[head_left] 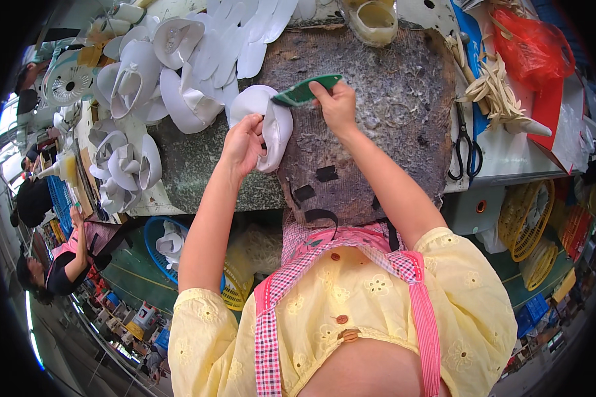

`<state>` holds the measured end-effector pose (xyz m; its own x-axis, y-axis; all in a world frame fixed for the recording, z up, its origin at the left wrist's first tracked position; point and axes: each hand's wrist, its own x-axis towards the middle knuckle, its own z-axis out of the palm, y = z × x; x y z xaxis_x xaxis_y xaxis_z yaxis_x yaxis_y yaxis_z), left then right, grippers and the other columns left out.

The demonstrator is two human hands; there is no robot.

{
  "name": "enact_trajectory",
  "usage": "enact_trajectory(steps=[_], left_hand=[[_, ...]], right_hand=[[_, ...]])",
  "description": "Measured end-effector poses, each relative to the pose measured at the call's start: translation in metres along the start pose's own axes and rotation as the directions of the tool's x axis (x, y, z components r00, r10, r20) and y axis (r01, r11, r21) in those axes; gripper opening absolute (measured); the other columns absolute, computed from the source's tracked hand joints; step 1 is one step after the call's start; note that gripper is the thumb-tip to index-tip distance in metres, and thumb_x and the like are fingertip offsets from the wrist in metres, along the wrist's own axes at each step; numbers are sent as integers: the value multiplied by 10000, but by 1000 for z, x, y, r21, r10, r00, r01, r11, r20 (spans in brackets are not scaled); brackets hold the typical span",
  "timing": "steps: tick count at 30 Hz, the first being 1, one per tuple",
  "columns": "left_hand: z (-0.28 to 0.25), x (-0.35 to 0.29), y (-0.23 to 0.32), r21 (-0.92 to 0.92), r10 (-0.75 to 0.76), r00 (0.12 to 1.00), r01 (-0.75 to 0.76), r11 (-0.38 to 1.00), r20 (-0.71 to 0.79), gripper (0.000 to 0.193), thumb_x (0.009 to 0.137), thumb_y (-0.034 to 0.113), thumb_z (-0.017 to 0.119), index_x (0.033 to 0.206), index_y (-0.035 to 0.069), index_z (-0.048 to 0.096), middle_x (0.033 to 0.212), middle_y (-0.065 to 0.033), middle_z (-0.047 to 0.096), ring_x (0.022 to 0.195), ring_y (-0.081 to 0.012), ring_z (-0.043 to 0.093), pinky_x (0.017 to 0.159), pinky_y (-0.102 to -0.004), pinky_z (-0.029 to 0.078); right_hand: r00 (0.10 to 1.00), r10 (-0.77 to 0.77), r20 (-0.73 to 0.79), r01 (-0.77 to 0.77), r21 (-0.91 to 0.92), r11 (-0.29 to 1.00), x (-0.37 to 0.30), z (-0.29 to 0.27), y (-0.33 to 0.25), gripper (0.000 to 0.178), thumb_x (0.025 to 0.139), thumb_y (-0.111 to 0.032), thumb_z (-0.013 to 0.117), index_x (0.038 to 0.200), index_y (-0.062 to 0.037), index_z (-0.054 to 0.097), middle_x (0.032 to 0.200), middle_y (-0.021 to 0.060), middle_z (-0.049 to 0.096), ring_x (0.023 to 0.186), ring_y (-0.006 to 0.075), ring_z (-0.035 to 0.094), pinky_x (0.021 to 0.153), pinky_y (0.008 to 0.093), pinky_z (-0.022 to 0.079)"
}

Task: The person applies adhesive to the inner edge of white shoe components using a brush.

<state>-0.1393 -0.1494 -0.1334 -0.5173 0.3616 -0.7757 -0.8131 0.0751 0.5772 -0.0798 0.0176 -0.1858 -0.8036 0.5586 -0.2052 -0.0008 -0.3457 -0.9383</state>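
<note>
My left hand (pixel 244 142) grips the edge of a white shoe upper (pixel 279 126), holding it above the worktop with its curved opening showing. In my right hand (pixel 336 106) is a green flat-handled brush (pixel 304 91). Its dark end touches or nearly touches the upper's top right edge; I cannot tell which. Beneath both hands lies a rough brown work mat (pixel 391 152), stained with pale residue. Left of the held piece sit more white shoe uppers (pixel 185 99). White flat insole-shaped pieces (pixel 261 40) fan out behind them.
At the mat's far edge stands a tub of yellowish paste (pixel 374 23). Black scissors (pixel 465 151) lie to its right, near a bundle of beige pointed strips (pixel 500 92) and a red plastic bag (pixel 530 49). Yellow baskets (pixel 526 218) sit lower right. Another person (pixel 59 264) works at far left.
</note>
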Motion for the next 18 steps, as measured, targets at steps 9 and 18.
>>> enact_trajectory(steps=[9,18], left_hand=[[-21,-9,-8,-367,68,997,-51,929,34,388,831,342,352,975,-10,429,948,-161,537,882,-268,529,790,-382,427],[4,-38,8,-634,273,943,-93,768,192,838,721,671,292,1185,-26,254,1143,-184,409,1083,-288,388,922,-413,294]], right_hand=[[910,-127,394,221,-202,954,-62,-8,-16,36,750,-33,554,762,-12,581,686,23,588,643,70,528,574,219,418],[914,-256,313,310,-136,941,-34,21,-53,71,725,-18,578,796,-12,576,714,44,569,609,92,499,538,226,397]])
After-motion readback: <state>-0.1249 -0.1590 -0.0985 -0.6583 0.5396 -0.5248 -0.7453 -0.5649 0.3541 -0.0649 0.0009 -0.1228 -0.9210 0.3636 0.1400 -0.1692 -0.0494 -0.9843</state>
